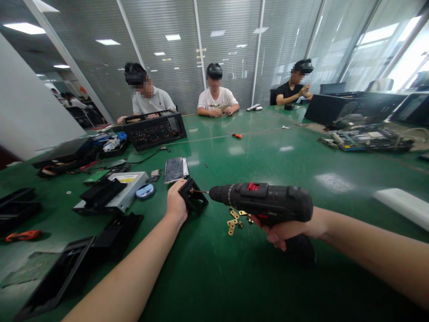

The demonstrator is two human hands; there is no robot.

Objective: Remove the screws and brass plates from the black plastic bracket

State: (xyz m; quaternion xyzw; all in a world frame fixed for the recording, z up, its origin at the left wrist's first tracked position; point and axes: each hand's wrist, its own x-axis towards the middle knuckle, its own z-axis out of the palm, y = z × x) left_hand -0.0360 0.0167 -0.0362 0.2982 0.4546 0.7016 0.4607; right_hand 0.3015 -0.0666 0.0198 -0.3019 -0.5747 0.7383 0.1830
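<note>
In my right hand (279, 232) is a black cordless drill (264, 201), its long thin bit pointing left. My left hand (177, 203) grips a small black bracket (197, 203) with an open frame, holding it tilted on the green table. The bit's tip reaches a brass-coloured spot on the bracket; whether it is seated in a screw is too small to tell. Several small brass plates (232, 222) and screws lie loose below the drill's chuck. My right fingers wrap the drill's handle, partly hidden behind its body.
A silver drive (129, 192), a round blue-grey tin (145, 191) and a dark flat panel (174, 170) lie left. Black plastic frames (63, 273) are at the front left. An orange screwdriver (236, 135) and a circuit board (368, 137) lie farther off. Three people sit across the table.
</note>
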